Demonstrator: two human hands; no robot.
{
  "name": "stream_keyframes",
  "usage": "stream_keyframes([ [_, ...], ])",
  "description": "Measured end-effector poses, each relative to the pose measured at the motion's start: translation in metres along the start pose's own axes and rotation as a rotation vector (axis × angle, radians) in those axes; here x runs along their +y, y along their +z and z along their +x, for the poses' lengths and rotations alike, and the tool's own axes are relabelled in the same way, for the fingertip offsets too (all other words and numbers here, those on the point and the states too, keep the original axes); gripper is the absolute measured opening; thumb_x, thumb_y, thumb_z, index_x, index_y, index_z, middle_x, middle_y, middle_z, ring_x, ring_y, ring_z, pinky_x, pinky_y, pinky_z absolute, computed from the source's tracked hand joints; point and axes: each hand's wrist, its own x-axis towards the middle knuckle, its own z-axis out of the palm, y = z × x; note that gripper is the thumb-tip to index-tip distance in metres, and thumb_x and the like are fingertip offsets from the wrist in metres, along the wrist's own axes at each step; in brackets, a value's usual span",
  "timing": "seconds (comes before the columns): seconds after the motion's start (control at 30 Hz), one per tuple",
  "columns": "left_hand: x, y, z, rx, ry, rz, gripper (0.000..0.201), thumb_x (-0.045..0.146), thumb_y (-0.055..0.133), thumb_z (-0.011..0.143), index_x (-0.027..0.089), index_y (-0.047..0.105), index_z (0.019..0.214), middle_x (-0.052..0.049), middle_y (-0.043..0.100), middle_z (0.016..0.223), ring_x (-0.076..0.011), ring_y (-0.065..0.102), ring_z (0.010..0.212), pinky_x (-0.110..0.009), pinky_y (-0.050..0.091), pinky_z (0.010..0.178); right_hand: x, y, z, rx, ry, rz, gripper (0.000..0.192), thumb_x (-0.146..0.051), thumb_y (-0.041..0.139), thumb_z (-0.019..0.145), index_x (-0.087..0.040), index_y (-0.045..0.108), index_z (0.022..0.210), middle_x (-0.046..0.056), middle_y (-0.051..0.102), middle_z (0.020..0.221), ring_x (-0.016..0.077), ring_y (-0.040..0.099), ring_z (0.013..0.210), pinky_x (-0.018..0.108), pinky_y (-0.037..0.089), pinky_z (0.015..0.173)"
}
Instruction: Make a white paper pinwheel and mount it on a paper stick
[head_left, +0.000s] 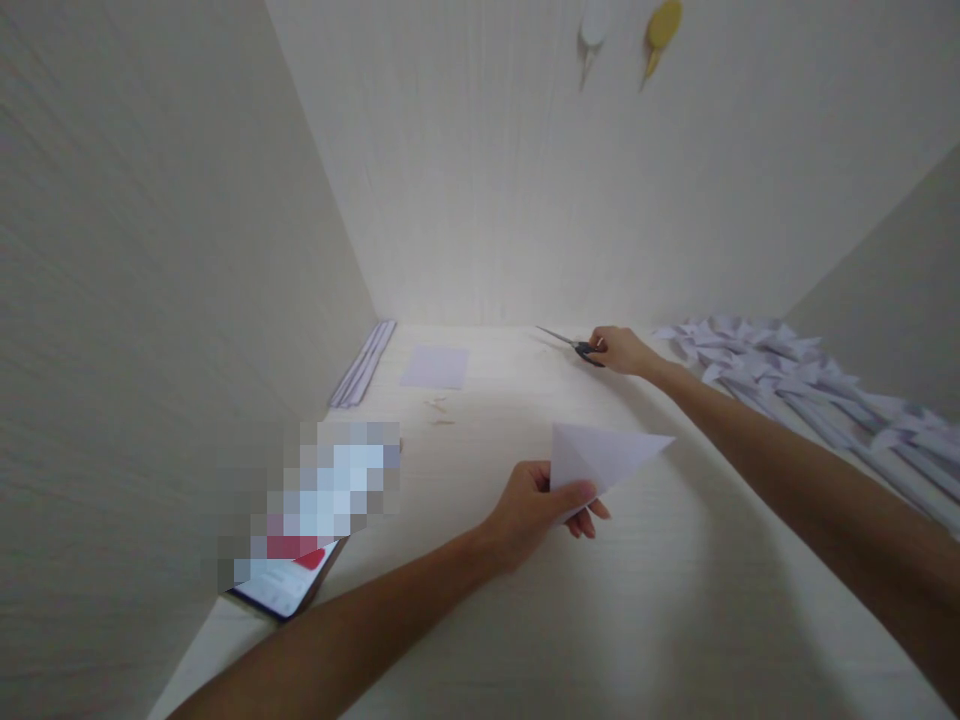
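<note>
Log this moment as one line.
left hand: holds folded paper | right hand: on scissors | folded pieces: right of desk

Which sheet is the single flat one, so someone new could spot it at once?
Start at the back wall of the pale table. Just before it, left of the scissors, lies the flat pale sheet. Unlike the folded triangle and the pile of folded papers, it is unfolded and rectangular.

Folded papers [810, 390] crowding right edge.
</note>
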Motion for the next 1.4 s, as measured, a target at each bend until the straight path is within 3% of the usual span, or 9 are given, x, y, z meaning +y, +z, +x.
stream_keyframes([
  [0.37, 0.002, -0.001, 0.002, 0.035, -0.003, -0.049, 0.027, 0.034, 0.059, 0.065, 0.009, 0.061, 0.056, 0.0, 0.052, 0.045, -0.0054, 0.045, 0.039, -0.019, 0.035, 0.042, -0.017, 0.019, 0.046, -0.039, 0.101, -0.023, 0.018, -0.024, 0.061, 0.065, -0.013, 0.066, 0.078, 0.01, 0.066, 0.08, 0.0184, 0.059, 0.074, 0.023, 0.041, 0.061],
  [0.67, 0.0, 0.0, 0.004, 0.055, -0.008, -0.097, 0.027, 0.035, 0.061, 0.063, 0.009, 0.06, 0.058, -0.003, 0.058, 0.054, -0.0057, 0.047, 0.042, -0.02, 0.033, 0.044, -0.02, 0.023, 0.044, 0.017, 0.12, 0.146, 0.013, -0.014, 0.063, 0.058, -0.011, 0.066, 0.07, 0.01, 0.065, 0.073, 0.0201, 0.058, 0.073, 0.026, 0.041, 0.065],
  [0.8, 0.008, -0.007, 0.007, 0.14, -0.024, -0.091, 0.023, 0.031, 0.061, 0.063, 0.01, 0.059, 0.056, 0.001, 0.05, 0.044, -0.0042, 0.04, 0.038, -0.019, 0.026, 0.04, -0.025, 0.019, 0.033, 0.126, 0.096, 0.308, 0.012, -0.014, 0.06, 0.059, -0.011, 0.064, 0.07, 0.01, 0.064, 0.078, 0.0207, 0.056, 0.077, 0.03, 0.04, 0.07],
  [0.93, 0.019, -0.022, 0.014, 0.262, 0.112, -0.101, 0.02, 0.031, 0.059, 0.066, 0.01, 0.057, 0.063, 0.003, 0.047, 0.047, -0.0023, 0.032, 0.038, -0.019, 0.019, 0.038, -0.035, 0.013, 0.001, 0.237, 0.086, 0.537, 0.017, -0.023, 0.053, 0.068, -0.011, 0.06, 0.077, 0.009, 0.062, 0.08, 0.016, 0.055, 0.068, 0.028, 0.042, 0.063],
  [1.07, 0.02, -0.032, 0.017, 0.325, 0.178, 0.008, 0.022, 0.034, 0.051, 0.072, 0.012, 0.053, 0.066, 0.008, 0.031, 0.04, -0.0034, 0.023, 0.037, -0.02, 0.013, 0.039, -0.05, 0.009, -0.065, 0.24, 0.084, 0.787, 0.033, -0.038, 0.035, 0.08, -0.012, 0.055, 0.083, 0.005, 0.059, 0.07, 0.0095, 0.049, 0.051, 0.023, 0.04, 0.05],
  [1.13, 0.017, -0.031, 0.016, 0.314, 0.161, 0.105, 0.023, 0.035, 0.047, 0.074, 0.014, 0.051, 0.066, 0.009, 0.027, 0.042, -0.0042, 0.02, 0.038, -0.02, 0.013, 0.04, -0.056, 0.008, -0.103, 0.17, 0.126, 1.146, 0.037, -0.044, 0.034, 0.08, -0.014, 0.056, 0.081, 0.003, 0.057, 0.065, 0.0074, 0.045, 0.046, 0.021, 0.037, 0.046],
  [1.2, 0.012, -0.027, 0.013, 0.275, 0.162, 0.291, 0.024, 0.036, 0.044, 0.075, 0.014, 0.051, 0.066, 0.008, 0.028, 0.045, -0.0053, 0.023, 0.041, -0.021, 0.017, 0.042, -0.06, 0.007, -0.138, 0.016, 0.223, 1.557, 0.037, -0.051, 0.043, 0.075, -0.016, 0.057, 0.081, -0.001, 0.054, 0.058, 0.0063, 0.041, 0.041, 0.02, 0.034, 0.043],
  [1.27, 0.01, -0.021, 0.008, 0.199, 0.214, 0.536, 0.025, 0.035, 0.042, 0.077, 0.015, 0.051, 0.066, 0.005, 0.035, 0.05, -0.0071, 0.03, 0.047, -0.021, 0.023, 0.048, -0.063, 0.005, -0.165, -0.11, 0.288, 1.772, 0.039, -0.054, 0.047, 0.072, -0.018, 0.057, 0.079, -0.002, 0.054, 0.053, 0.0058, 0.04, 0.039, 0.02, 0.033, 0.043],
  [1.4, 0.012, -0.011, -0.002, -0.045, 0.306, 0.839, 0.023, 0.035, 0.042, 0.078, 0.015, 0.05, 0.07, 0.0, 0.046, 0.068, -0.0114, 0.04, 0.065, -0.024, 0.03, 0.061, -0.069, 0.006, -0.191, -0.236, 0.279, 1.865, 0.043, -0.057, 0.047, 0.07, -0.018, 0.058, 0.084, -0.002, 0.052, 0.05, 0.0067, 0.04, 0.039, 0.02, 0.03, 0.041],
])
